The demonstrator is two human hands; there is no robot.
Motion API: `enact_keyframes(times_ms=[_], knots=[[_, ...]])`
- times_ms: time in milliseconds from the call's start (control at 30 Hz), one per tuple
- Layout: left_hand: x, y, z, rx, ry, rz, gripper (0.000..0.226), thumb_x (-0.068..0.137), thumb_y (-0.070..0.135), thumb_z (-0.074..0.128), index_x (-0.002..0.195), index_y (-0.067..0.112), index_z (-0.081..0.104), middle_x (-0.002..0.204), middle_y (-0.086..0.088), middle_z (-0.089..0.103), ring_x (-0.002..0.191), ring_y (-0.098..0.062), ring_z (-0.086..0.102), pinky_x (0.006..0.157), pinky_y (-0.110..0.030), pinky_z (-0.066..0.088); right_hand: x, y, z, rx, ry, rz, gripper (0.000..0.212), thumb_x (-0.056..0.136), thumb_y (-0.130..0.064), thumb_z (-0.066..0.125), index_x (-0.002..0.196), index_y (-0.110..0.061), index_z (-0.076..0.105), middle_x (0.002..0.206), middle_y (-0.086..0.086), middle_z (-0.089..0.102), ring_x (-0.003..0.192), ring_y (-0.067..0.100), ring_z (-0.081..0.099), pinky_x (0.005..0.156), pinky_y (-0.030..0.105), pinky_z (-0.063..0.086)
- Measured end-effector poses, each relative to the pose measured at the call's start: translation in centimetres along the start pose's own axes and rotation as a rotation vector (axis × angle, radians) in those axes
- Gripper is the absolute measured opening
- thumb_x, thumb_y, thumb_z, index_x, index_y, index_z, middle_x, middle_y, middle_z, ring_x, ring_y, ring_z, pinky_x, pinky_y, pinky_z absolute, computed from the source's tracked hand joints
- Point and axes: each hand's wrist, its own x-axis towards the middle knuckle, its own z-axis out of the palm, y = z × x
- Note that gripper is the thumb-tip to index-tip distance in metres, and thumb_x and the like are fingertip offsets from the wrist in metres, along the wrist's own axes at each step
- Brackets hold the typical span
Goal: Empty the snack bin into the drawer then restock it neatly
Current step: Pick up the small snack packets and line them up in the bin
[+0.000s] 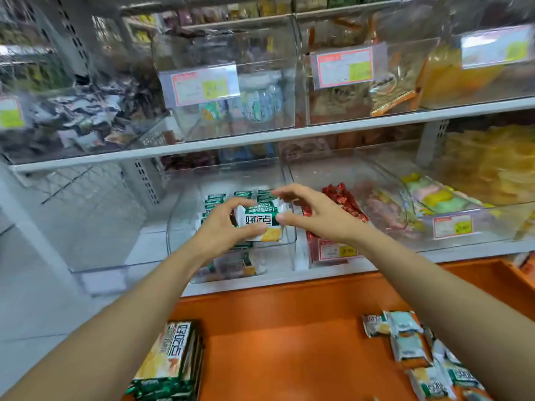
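Centre frame, the left grip (228, 227) pinches a green snack packet (259, 222) over the clear bin (291, 241). The right grip (317, 217), fingers spread, touches its edge.

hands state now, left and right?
Left hand: grips the green-and-white snack packet.
Right hand: open, fingers spread, thumb touching the packet's right edge.
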Motion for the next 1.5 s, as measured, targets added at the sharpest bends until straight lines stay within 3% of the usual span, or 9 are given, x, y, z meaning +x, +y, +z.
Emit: enact_keyframes(times_ms=[167, 300, 533, 633, 767, 933, 1100, 1333, 1500], knots=[[5.4, -1.7, 0.7, -0.012, 0.116, -0.106, 0.061, 0.058, 0.059, 0.077, 0.107, 0.035, 0.053, 0.126, -0.017, 0.057, 0.104, -0.036, 0.06, 0.081, -0.047, 0.052, 2.7, 4.3, -0.6, -0.406, -0.07, 0.043, 0.065, 0.098, -0.047, 0.041, 0.153, -0.019, 0.021, 0.161, -0.001, 0.014, 0.147, 0.008, 0.01, 0.115, 0.022, 0.009], [9.9, -3.8, 1.8, 0.016, 0.135, -0.13, 0.052, 0.07, 0.044, 0.08, 0.111, 0.029, 0.052, 0.124, -0.016, 0.06, 0.112, -0.033, 0.058, 0.095, -0.045, 0.047, 2.7, 6.3, 0.2, -0.316, -0.054, -0.009, 0.065, 0.1, -0.047, 0.035, 0.154, -0.021, 0.012, 0.161, -0.009, 0.001, 0.145, -0.001, -0.008, 0.116, 0.017, -0.001], [14.2, -5.5, 3.6, 0.205, -0.02, -0.109, 0.047, 0.084, 0.029, 0.071, 0.123, 0.017, 0.048, 0.101, 0.003, 0.06, 0.075, 0.003, 0.061, 0.061, -0.008, 0.045, 2.8, 7.6, 0.0, -0.255, -0.041, -0.056, 0.066, 0.096, -0.053, 0.034, 0.153, -0.025, 0.018, 0.16, -0.012, 0.007, 0.145, -0.004, -0.006, 0.116, 0.02, 0.004], [14.5, -6.3, 3.5, 0.318, -0.041, -0.093, 0.055, 0.081, 0.043, 0.071, 0.128, 0.022, 0.051, 0.119, 0.003, 0.053, 0.108, -0.019, 0.056, 0.086, -0.023, 0.043, 2.7, 7.5, -0.2, -0.252, -0.049, -0.047, 0.064, 0.097, -0.052, 0.036, 0.153, -0.027, 0.018, 0.161, -0.012, 0.006, 0.145, -0.003, -0.006, 0.117, 0.023, 0.006], [14.8, -7.7, 3.2, 0.55, -0.031, -0.147, 0.076, 0.053, 0.09, 0.054, 0.117, 0.049, 0.053, 0.118, -0.02, 0.052, 0.12, -0.039, 0.041, 0.104, -0.048, 0.037, 2.7, 7.5, -0.2, -0.238, -0.058, -0.036, 0.064, 0.097, -0.053, 0.036, 0.153, -0.028, 0.018, 0.16, -0.014, 0.005, 0.145, -0.004, -0.007, 0.117, 0.025, 0.007], [14.4, -6.5, 3.5, 0.678, -0.074, 0.026, 0.076, 0.07, 0.073, 0.056, 0.126, 0.022, 0.058, 0.13, -0.008, 0.053, 0.125, -0.028, 0.04, 0.103, -0.039, 0.034, 2.7, 7.5, 0.0, -0.23, -0.058, -0.03, 0.066, 0.096, -0.054, 0.035, 0.153, -0.027, 0.017, 0.161, -0.013, 0.006, 0.145, -0.003, -0.007, 0.12, 0.03, 0.009], [14.1, -6.8, 2.4, 0.702, -0.217, 0.075, 0.049, 0.089, 0.04, 0.063, 0.135, 0.025, 0.052, 0.129, -0.007, 0.048, 0.124, -0.024, 0.041, 0.105, -0.038, 0.033, 2.6, 7.4, -0.2, -0.227, -0.068, -0.03, 0.067, 0.094, -0.057, 0.034, 0.153, -0.028, 0.017, 0.161, -0.014, 0.006, 0.145, -0.003, -0.007, 0.121, 0.033, 0.01], [14.4, -7.1, 3.5, 0.725, -0.006, 0.129, 0.047, 0.075, 0.04, 0.079, 0.117, 0.021, 0.067, 0.111, -0.002, 0.063, 0.101, -0.022, 0.059, 0.087, -0.037, 0.048, 2.6, 7.4, -0.1, -0.254, -0.065, -0.046, 0.07, 0.093, -0.059, 0.035, 0.153, -0.027, 0.017, 0.161, -0.014, 0.005, 0.145, -0.002, -0.008, 0.121, 0.032, 0.01], [14.3, -6.5, 3.8, 0.826, -0.111, 0.234, 0.058, 0.083, 0.046, 0.068, 0.135, 0.024, 0.053, 0.139, -0.001, 0.05, 0.129, -0.023, 0.041, 0.106, -0.038, 0.032, 2.6, 7.6, 0.0, -0.263, -0.063, -0.051, 0.068, 0.095, -0.056, 0.036, 0.153, -0.027, 0.017, 0.161, -0.014, 0.004, 0.145, -0.003, -0.008, 0.12, 0.029, 0.009]])
